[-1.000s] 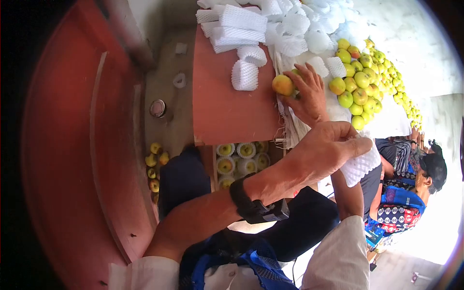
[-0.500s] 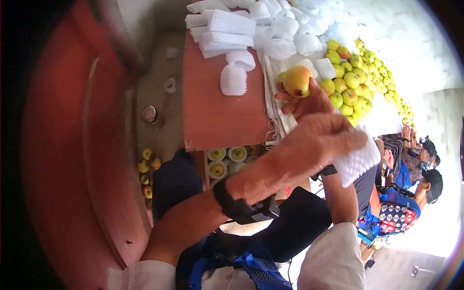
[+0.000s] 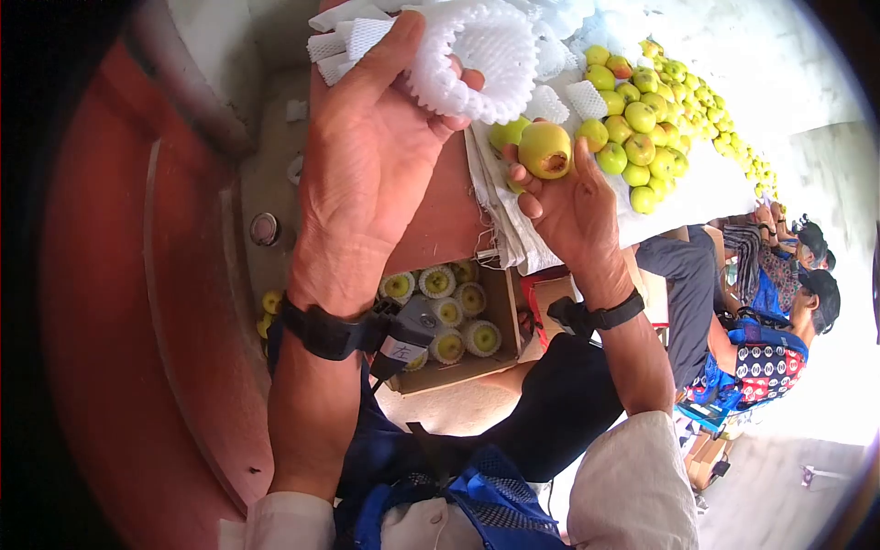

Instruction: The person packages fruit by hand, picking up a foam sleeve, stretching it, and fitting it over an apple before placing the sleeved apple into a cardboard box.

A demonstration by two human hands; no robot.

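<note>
1. Up close, the left hand [image 3: 367, 156] is raised, thumb and fingers pinching a white foam net sleeve [image 3: 477, 60] with its round mouth held open.
2. Just right of the sleeve, the right hand [image 3: 568, 206] cups a yellow-green apple [image 3: 544, 149] in curled fingers, stem end facing the camera.
3. Judging by this, the step in hand is sleeving the apple; next, the fruit must line up with the sleeve's mouth and slide in.
4. Below the sleeve, a cardboard box [image 3: 500, 316] holds apples already netted.
5. Right of the sleeve, loose apples [image 3: 642, 119] lie heaped on white cloth [image 3: 706, 197]; spare sleeves [image 3: 344, 37] are piled beside it.
</note>
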